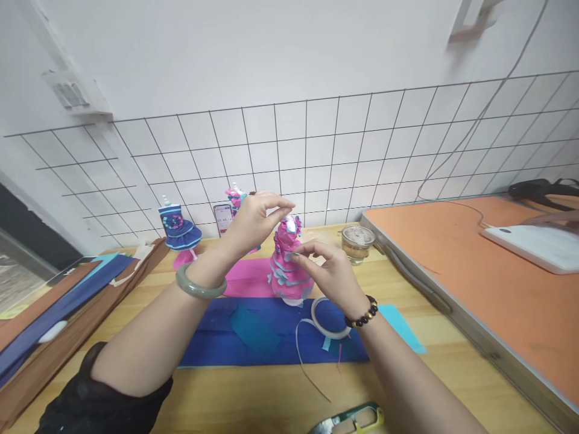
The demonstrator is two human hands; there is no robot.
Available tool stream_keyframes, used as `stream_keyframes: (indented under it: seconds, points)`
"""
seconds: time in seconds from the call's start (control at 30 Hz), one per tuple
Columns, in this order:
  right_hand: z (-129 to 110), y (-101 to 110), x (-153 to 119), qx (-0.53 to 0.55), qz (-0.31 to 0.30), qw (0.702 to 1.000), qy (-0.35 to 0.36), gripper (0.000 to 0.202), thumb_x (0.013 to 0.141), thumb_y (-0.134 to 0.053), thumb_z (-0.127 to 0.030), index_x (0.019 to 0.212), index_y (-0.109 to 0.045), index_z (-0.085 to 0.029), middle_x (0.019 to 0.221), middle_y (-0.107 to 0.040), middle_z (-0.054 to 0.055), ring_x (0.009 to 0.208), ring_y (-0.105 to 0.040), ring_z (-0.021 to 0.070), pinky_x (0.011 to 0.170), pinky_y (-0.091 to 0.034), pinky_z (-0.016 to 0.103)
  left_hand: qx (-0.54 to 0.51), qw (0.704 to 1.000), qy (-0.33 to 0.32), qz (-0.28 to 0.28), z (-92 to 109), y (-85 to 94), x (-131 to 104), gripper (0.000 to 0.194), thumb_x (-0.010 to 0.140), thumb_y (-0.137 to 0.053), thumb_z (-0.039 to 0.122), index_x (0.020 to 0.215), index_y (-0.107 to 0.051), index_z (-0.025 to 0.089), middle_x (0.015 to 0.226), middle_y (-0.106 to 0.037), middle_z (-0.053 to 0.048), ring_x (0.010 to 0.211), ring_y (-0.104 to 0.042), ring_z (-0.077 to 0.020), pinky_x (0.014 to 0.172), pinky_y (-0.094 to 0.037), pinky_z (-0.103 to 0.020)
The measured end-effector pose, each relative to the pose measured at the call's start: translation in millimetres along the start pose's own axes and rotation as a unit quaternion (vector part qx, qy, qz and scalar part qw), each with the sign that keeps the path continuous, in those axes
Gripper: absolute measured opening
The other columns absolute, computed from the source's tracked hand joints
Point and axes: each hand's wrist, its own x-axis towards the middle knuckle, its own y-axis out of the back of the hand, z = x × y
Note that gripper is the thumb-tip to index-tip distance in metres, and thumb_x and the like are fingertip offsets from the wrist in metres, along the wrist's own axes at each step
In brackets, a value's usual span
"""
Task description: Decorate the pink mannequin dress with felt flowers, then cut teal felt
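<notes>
A small dress form in a pink crepe-paper dress (294, 280) with light blue ruffled trim stands upright before me. At its top, the fingers and thumb of my left hand (260, 220) close on the neck end, which they partly hide. My right hand (332, 268) is at the front of the dress, thumb and forefinger pinched on a small light blue paper piece (289, 257) against the skirt. Under and in front of the form lie pink paper (246, 277) and dark blue paper (208, 337). A roll of narrow white tape (316, 325) lies below my right hand.
A dress form in blue (178, 232) stands left, another (236, 196) partly behind my left hand, beside a phone (222, 218). A lidded cup (357, 241) is at the back right. Scissors (353, 419) lie near the front edge. Folded paper strips (90, 319) lie left; an orange-topped surface (420, 259) adjoins right.
</notes>
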Motion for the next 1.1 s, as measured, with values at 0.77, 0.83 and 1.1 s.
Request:
stream_keyframes:
  seconds: [0.77,0.83,1.1]
  points:
    - [-1.9,1.5,0.5,0.014,0.057,0.997,-0.04,0.012,0.076,-0.061,-0.027,0.07,-0.054,-0.019,0.066,-0.056,0.0,0.059,-0.048,0.0124,0.056,-0.039,0.026,-0.035,0.999,0.033,0.003,28.5,0.6,-1.1,0.014,0.076,-0.058,0.019,0.084,-0.07,0.02,0.086,-0.07,-0.004,0.084,-0.062,-0.0171,0.079,-0.046,-0.032]
    - [-0.8,1.0,0.3,0.024,0.065,0.996,-0.049,0.016,0.075,-0.062,-0.027,0.068,-0.05,-0.02,0.065,-0.055,-0.001,0.056,-0.046,0.0115,0.054,-0.038,0.025,-0.038,0.998,0.046,0.005,29.0,0.6,-1.3,0.014,0.076,-0.059,0.019,0.084,-0.07,0.02,0.086,-0.07,-0.004,0.083,-0.062,-0.0171,0.079,-0.046,-0.031]
    - [2.5,-0.2,2.0,0.054,0.095,0.992,-0.064,0.024,0.069,-0.068,-0.028,0.074,-0.046,-0.02,0.076,-0.057,0.001,0.073,-0.054,0.0155,0.065,-0.041,0.028,-0.042,0.998,0.053,0.015,29.2,-0.4,-2.7,0.015,0.077,-0.058,0.023,0.085,-0.07,0.019,0.087,-0.07,-0.004,0.08,-0.062,-0.0167,0.076,-0.047,-0.031]
